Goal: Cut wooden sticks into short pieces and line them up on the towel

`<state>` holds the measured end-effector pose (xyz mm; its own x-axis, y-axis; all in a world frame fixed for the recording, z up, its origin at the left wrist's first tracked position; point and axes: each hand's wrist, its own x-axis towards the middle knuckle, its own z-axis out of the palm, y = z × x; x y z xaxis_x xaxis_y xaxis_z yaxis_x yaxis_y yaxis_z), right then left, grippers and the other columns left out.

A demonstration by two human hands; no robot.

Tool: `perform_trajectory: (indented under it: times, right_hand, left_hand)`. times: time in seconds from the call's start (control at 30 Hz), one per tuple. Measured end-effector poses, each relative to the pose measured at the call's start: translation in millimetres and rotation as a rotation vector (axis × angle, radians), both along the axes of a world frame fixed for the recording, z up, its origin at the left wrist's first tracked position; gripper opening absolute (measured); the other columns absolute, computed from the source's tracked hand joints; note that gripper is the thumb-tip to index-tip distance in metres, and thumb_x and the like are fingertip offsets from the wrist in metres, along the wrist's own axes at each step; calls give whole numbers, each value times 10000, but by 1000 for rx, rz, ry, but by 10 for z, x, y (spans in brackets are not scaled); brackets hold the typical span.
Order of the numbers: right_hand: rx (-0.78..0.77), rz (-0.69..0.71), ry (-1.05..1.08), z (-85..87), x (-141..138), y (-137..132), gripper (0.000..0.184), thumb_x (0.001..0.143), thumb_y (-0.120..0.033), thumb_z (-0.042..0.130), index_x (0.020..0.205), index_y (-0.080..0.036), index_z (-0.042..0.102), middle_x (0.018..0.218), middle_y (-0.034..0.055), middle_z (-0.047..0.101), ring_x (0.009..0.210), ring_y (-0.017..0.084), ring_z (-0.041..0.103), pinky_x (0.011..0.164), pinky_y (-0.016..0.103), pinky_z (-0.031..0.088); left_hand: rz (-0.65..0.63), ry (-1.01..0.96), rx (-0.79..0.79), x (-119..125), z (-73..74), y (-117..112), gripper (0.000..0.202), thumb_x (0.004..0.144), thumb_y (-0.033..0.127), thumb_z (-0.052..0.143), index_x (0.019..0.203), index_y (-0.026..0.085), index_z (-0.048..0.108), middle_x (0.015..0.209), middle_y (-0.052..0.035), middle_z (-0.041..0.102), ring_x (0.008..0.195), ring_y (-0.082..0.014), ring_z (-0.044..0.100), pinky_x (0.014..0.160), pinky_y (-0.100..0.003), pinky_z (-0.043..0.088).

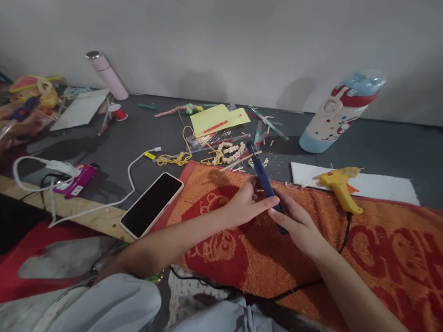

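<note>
Two bare hands work over an orange towel [270, 264] spread on a dark table [406, 152]. L hand [255, 203] & R hand [296, 223] both have fingers & thumb wrapped round a slim navy-blue tool [264, 176], prob. a utility knife; each grip is closed on it, no gap showing. Tool is above towel's middle, tilted, far end reaching past towel's far edge; can't tell if a blade is out.

Progress, judging by what lies about: prob. partway. Just beyond towel's far edge, a curved row of short pale pcs [230, 151] looks assembled; tiny scraps [271, 143] lie near, so some cutting looks done. Long pale sticks [241, 160] there look uncut, so some is prob. left. A yellow glue gun [335, 181] lies unheld over towel's far edge, R half, nozzle above a white board [389, 187].

Edges & room: phone [152, 205] sits at towel's L edge, over table's wooden rim [99, 217]. Towel's near side hides the rim. Most open room: towel's R half, tho a black cord [347, 235] crosses it.
</note>
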<state>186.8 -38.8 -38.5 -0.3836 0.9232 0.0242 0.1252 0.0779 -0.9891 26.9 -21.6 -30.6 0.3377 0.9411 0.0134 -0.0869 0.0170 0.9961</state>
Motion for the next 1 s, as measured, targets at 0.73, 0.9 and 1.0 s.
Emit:
perform_trajectory:
  times: [0.73, 0.9, 1.0]
  right_hand:
    - [52, -22, -7, -45, -30, -37, 599, 831, -519, 594, 1359, -255, 493, 1357, 68, 582, 1257, 305, 525, 1095, 501, 360]
    - [55, -37, -22, -66, -25, -44, 607, 829, -510, 599, 1360, -236, 494, 1351, 81, 585, 1252, 308, 528, 1091, 500, 361]
    - [53, -41, -24, -83, -19, -51, 611, 832, -501, 599, 1367, -229, 485, 1367, 85, 570, 1264, 309, 517, 1098, 497, 351]
  left_hand:
    - [51, 36, 106, 22, -86, -25, 557, 750, 619, 621, 1045, 203, 399, 1048, -80, 542, 981, -205, 556, 836, -358, 481]
    - [36, 54, 115, 14, -126, -25, 574, 755, 640, 599, 1063, 203, 390, 1064, -83, 548, 972, -201, 561, 830, -352, 483]
    - [46, 70, 109, 15, -131, -29, 584, 751, 646, 598, 1062, 195, 396, 1078, -92, 540, 965, -199, 553, 815, -342, 481]
